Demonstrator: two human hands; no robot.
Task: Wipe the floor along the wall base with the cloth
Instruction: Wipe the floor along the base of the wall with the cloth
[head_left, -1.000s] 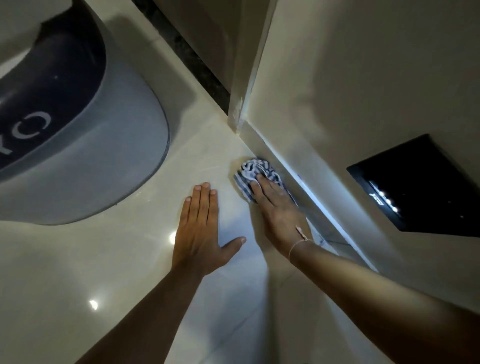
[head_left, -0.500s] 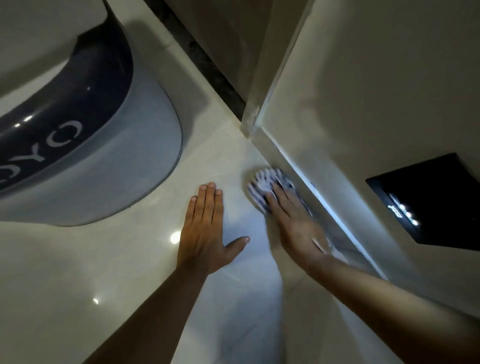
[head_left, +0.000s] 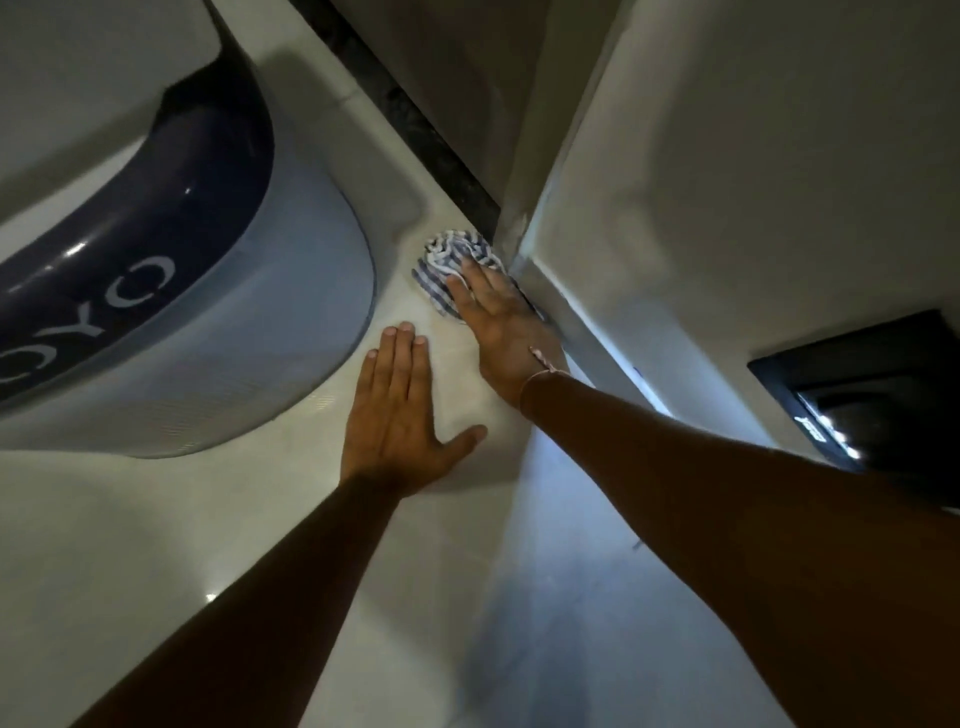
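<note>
A crumpled blue-and-white striped cloth (head_left: 451, 262) lies on the pale glossy floor (head_left: 156, 545), right at the wall corner. My right hand (head_left: 501, 325) presses flat on the cloth's near half, fingers stretched over it, beside the wall base (head_left: 587, 338). A thin string band circles that wrist. My left hand (head_left: 397, 415) rests palm-down on the bare floor just left of the right hand, fingers together, thumb spread, holding nothing.
A large grey and dark-blue rounded object (head_left: 197, 291) with white letters stands on the floor at the left, close to the cloth. A dark threshold strip (head_left: 415, 130) runs past the corner. A black panel with small lights (head_left: 862, 405) sits in the wall at right.
My right hand has pushed the cloth forward along the wall base up to the corner. The left hand has stayed planted on the floor.
</note>
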